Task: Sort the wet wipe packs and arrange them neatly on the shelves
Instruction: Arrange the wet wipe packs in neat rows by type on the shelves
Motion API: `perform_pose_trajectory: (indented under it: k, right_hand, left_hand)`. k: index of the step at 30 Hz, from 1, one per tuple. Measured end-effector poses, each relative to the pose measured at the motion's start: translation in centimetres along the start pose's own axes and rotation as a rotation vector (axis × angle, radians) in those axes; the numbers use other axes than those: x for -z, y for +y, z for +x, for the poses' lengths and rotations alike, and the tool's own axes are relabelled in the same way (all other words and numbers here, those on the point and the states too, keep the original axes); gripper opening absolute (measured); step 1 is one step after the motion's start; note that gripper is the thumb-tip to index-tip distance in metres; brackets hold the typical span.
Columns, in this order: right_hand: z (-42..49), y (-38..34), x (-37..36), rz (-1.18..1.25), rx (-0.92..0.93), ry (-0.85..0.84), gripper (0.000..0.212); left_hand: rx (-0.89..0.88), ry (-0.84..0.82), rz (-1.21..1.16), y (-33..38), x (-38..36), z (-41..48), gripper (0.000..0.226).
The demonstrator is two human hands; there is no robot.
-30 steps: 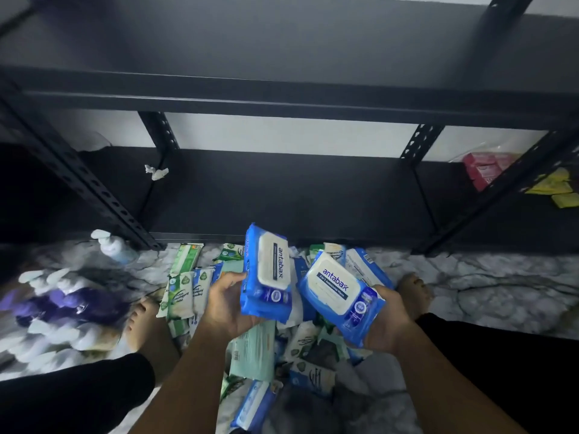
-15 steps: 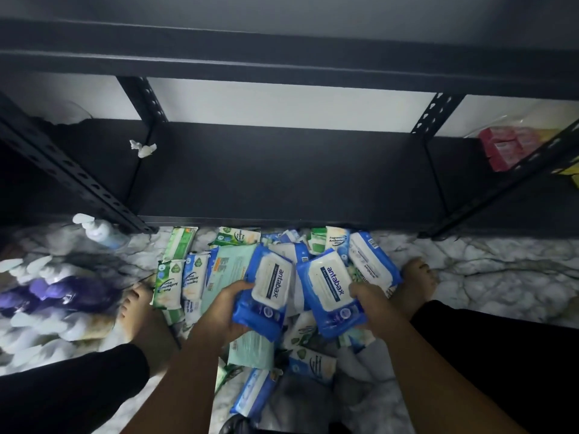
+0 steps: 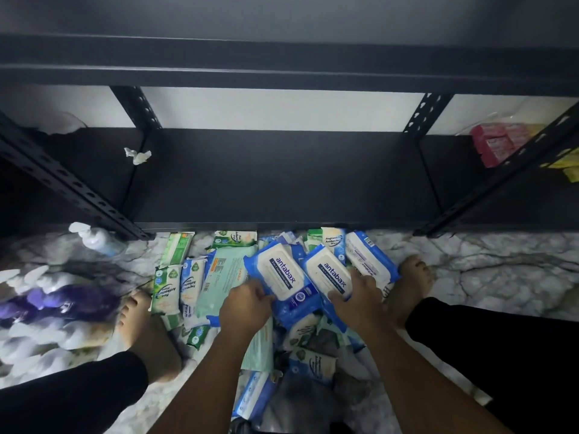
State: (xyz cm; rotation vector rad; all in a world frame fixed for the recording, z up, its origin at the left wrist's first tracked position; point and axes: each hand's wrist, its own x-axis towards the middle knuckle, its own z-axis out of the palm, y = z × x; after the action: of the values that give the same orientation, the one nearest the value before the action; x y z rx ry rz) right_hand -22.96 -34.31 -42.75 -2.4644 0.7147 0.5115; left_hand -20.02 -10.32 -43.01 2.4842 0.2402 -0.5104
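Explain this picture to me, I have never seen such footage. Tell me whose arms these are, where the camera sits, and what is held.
No machine here: a person wears one camera on the head, looking down at their own arms. The left hand grips one blue Antabax pack; the right hand grips a second blue pack beside it. Under and around them a heap of wipe packs lies on the marble floor. Ahead stands a black shelf, with a crumpled tissue on it and red packets at the far right.
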Motion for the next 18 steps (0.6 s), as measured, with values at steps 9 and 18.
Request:
perform_pose_trajectory:
  k: [9,18]
  right_hand:
    - [1.5,0.0,-1.5,-0.050,0.015,-0.093,0.108]
    - [1.9,-3.6,3.2,-0.428,0.164,-0.121,0.097]
  left_hand:
    - [-0.600,-0.253,0.751,1.8,0.5,3.5,0.120]
    - [-0.812,-0.278,0.898,3.4,1.7,6.6,0.104]
